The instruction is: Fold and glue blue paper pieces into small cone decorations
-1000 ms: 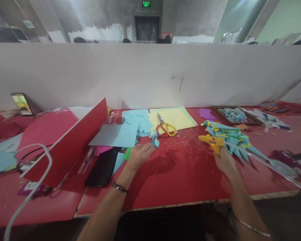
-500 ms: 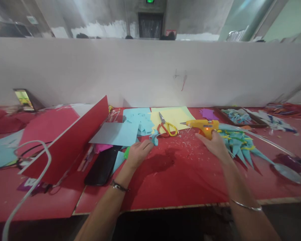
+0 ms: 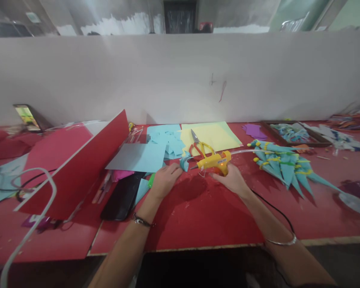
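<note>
My left hand (image 3: 165,180) pinches a small curled piece of light-blue paper (image 3: 184,163) above the red table (image 3: 204,216). In my right hand (image 3: 234,180) is a yellow glue gun (image 3: 214,161) with its orange light on. A clear glue stick (image 3: 243,151) sticks out of its back, and its nozzle points left, close to the curled paper. Just behind the gun lie scissors (image 3: 201,145) with red and yellow handles, on yellow paper sheets (image 3: 219,134). Beyond my left hand, cut light-blue paper pieces (image 3: 169,144) lie in a pile.
At right sit light-blue folded paper cones (image 3: 283,162) with yellow trim, and a tray (image 3: 315,141) of scraps. Purple paper (image 3: 254,131) lies at the back. Left are a black phone (image 3: 123,198), a leaning red board (image 3: 78,172) and a white cable (image 3: 48,204). A white partition (image 3: 174,76) stands behind.
My right hand has brought the glue gun leftward and slightly toward me, so its nozzle is now near the curled paper. My left hand stays almost in place.
</note>
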The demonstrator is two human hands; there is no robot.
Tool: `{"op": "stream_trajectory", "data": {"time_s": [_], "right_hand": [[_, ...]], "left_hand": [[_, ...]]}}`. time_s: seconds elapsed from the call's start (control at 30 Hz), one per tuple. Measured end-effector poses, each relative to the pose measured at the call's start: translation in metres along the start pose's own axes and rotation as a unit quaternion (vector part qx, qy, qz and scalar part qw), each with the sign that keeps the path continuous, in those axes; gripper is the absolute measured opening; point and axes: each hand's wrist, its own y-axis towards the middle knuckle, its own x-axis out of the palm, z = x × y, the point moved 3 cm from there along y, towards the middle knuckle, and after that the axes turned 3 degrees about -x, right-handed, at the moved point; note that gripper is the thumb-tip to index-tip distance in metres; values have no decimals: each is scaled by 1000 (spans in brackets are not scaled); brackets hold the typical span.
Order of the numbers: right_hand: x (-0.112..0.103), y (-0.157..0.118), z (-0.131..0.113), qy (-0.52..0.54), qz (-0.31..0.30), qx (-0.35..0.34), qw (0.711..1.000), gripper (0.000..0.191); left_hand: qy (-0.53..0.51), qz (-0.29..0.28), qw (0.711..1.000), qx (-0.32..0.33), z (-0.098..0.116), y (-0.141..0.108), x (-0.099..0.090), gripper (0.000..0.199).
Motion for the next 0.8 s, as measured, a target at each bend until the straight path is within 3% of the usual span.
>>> {"op": "stream_trajectory", "data": {"time_s": [0.3, 0.8], "right_hand": [[-4, -3, -6, -58, 53, -52, 996, 31], [-3, -2, -7, -38, 23, -54, 998, 20]], "left_hand": [[9, 3, 1000, 20, 4, 1, 0, 23], [-8, 11, 999, 31, 6, 3, -3, 19]]}}
